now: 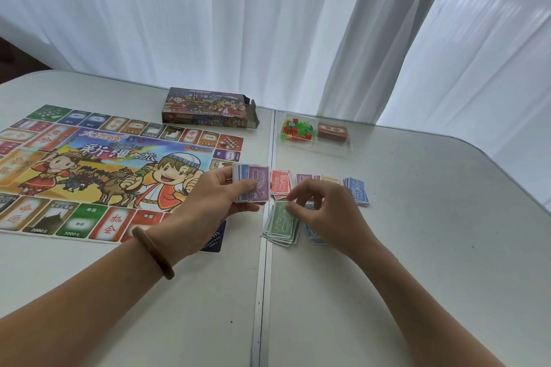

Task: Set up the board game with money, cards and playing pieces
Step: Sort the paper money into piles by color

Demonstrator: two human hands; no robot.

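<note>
White folding table [417, 247], seam down the middle, is backed by sheer white curtains [268, 24]. A mixed money stack [253, 185], purple 5000 on top, is gripped in the left hand [214, 197]. The top of the green pile [280, 226] is pinched by the right hand [325, 208]. Red pile [280, 183], purple pile [304, 179] and blue pile [357, 191] are laid just beyond. The game board [104, 170] is spread at left. The open box [205, 109] and a clear tray [316, 146] holding playing pieces [295, 129] and a card deck [332, 131] are set further back.
</note>
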